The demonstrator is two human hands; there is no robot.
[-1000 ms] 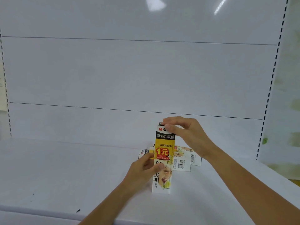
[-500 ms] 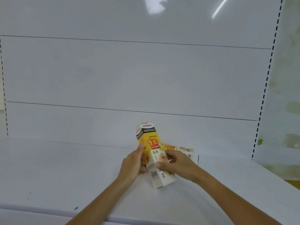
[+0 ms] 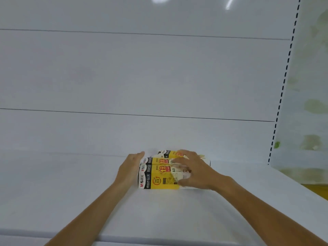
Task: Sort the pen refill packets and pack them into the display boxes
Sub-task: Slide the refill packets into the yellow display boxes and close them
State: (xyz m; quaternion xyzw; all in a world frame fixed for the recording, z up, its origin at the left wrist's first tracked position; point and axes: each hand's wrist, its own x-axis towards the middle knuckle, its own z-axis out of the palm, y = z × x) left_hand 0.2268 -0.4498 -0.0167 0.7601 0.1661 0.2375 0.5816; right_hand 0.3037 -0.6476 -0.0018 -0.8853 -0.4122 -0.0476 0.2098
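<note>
Head view: the flat left hand (image 3: 131, 167) is pushing the yellow boxes (image 3: 159, 181) sideways; the spread right hand (image 3: 193, 167) is pressing on top.

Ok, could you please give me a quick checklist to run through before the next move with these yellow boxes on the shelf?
1. Front box lying flat on the shelf: ok.
2. Left hand flat against the left ends of the boxes: ok.
3. Right hand resting on top, fingers spread: ok.
4. Back box lined up with the front box: not ok; its left end sits further right.
5. What the front box holds: cannot tell, no opening shows.
</note>
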